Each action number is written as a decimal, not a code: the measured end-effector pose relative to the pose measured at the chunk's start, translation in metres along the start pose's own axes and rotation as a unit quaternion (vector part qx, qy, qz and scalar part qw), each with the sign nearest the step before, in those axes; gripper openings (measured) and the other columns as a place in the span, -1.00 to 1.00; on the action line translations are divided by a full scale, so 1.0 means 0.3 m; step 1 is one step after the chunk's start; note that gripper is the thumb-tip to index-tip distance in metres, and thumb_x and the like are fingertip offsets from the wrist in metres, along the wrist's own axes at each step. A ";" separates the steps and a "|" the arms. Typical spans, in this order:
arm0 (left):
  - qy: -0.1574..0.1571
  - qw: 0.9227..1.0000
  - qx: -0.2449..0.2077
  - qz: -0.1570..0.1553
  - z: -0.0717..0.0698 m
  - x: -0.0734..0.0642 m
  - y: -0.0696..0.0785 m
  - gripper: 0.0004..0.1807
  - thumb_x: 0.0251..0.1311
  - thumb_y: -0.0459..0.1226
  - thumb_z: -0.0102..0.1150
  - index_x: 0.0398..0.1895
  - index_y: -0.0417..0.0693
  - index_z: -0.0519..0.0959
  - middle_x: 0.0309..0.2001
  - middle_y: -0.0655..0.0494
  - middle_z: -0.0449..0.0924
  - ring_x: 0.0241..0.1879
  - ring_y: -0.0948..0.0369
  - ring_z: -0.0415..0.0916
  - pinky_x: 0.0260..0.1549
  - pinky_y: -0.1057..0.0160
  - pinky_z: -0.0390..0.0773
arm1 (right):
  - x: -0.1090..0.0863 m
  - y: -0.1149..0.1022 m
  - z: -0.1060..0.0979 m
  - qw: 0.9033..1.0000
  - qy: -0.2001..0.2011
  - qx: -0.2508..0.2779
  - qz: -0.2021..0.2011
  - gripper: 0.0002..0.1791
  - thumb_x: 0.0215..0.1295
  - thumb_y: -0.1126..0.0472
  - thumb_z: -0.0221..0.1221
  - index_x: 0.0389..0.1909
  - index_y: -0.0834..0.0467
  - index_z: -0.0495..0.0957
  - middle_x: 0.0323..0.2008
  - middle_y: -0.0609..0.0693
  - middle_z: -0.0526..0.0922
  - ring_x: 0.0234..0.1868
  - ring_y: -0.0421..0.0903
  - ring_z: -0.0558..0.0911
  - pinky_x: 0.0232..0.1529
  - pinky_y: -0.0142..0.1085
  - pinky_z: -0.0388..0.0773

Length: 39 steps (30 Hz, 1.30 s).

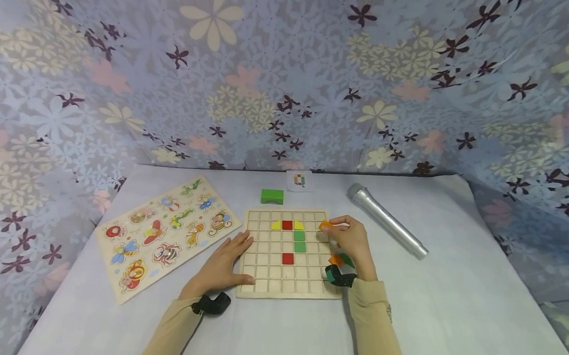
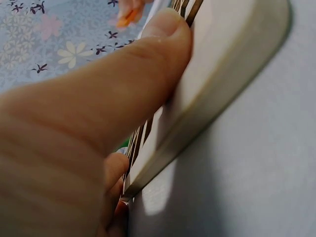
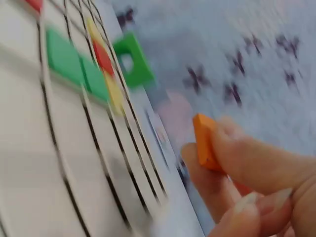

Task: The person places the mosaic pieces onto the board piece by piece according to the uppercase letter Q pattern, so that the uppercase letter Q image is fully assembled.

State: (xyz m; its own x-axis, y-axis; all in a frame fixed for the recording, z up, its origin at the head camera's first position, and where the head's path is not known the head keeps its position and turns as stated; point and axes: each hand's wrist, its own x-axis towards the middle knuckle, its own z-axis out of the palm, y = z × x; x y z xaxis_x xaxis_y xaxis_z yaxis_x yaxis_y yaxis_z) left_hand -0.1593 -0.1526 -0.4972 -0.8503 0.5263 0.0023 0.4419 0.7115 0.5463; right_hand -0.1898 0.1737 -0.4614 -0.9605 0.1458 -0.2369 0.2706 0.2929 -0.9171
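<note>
A wooden grid board (image 1: 265, 273) lies in the middle of the table. On it sit a red square (image 1: 287, 225) between two yellow rounded pieces, two green squares (image 1: 299, 240) below the right one, and another red square (image 1: 287, 259) lower down. My left hand (image 1: 221, 267) rests along the board's left edge, fingers spread and thumb on the near corner. Over the board's upper right side, my right hand (image 1: 354, 243) pinches an orange block (image 3: 204, 140) between thumb and finger. A bit of red shows between its fingers in the right wrist view.
Partly under my right wrist lie an orange piece (image 1: 336, 260) and a green piece (image 1: 347, 260). Behind the board are a green arch block (image 1: 272, 196) and a pattern card (image 1: 300, 181). An insect puzzle board (image 1: 163, 230) lies left, a silver microphone (image 1: 386, 218) right.
</note>
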 end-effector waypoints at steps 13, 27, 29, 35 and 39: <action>-0.017 1.000 -0.004 0.002 0.000 0.008 0.025 0.09 -0.08 0.13 0.41 0.47 -0.16 0.16 0.54 -0.07 0.00 0.52 -0.06 -0.04 0.52 -0.08 -0.06 | -0.023 -0.048 0.286 0.994 0.001 -0.055 -0.091 -0.90 0.23 0.24 0.29 -0.28 0.18 0.68 -0.34 0.13 0.76 -0.65 -0.20 0.49 -0.62 -0.46 0.40; -0.008 1.000 -0.005 0.007 -0.003 0.006 0.021 0.07 -0.09 0.09 0.43 0.46 -0.18 0.18 0.53 -0.09 0.02 0.52 -0.07 -0.02 0.52 -0.09 -0.04 | -0.049 -0.040 0.318 0.956 -0.033 -0.237 -0.172 -0.79 0.22 0.18 0.30 -0.14 0.11 0.71 -0.33 0.02 0.57 -0.44 -0.17 0.47 -0.45 -0.41 0.40; -0.009 1.000 -0.005 0.006 0.000 0.009 0.019 0.07 -0.08 0.10 0.43 0.46 -0.18 0.18 0.53 -0.09 0.02 0.52 -0.07 -0.02 0.52 -0.09 -0.04 | -0.045 -0.034 0.301 0.961 -0.044 -0.209 -0.177 -0.77 0.22 0.21 0.29 -0.10 0.13 0.69 -0.31 0.02 0.60 -0.43 -0.17 0.47 -0.44 -0.41 0.41; -0.011 1.000 -0.005 0.000 0.007 0.007 0.010 0.08 -0.09 0.12 0.42 0.46 -0.18 0.18 0.53 -0.09 0.01 0.52 -0.08 -0.03 0.52 -0.09 -0.05 | -0.022 0.004 0.161 0.984 -0.078 -0.074 -0.142 -0.66 0.28 0.23 0.24 0.08 0.13 0.60 -0.13 0.11 0.71 -0.22 -0.05 0.67 -0.28 -0.42 0.56; -0.006 1.000 0.002 -0.003 -0.004 0.001 0.002 0.08 -0.09 0.12 0.42 0.46 -0.18 0.18 0.53 -0.09 0.01 0.52 -0.07 -0.03 0.52 -0.08 -0.04 | -0.017 0.044 0.020 0.986 -0.113 -0.067 -0.106 -0.55 0.32 0.20 0.21 0.22 0.17 0.48 0.01 0.18 0.67 0.04 0.05 0.63 -0.05 -0.35 0.58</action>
State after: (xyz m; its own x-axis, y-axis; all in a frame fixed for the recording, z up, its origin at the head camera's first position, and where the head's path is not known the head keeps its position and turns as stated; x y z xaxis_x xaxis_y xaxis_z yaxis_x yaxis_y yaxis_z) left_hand -0.1596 -0.1524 -0.4958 -0.8500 0.5267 -0.0111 0.4373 0.7171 0.5428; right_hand -0.1817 0.1711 -0.4743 -0.9823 -0.1414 -0.1230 0.0532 0.4188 -0.9065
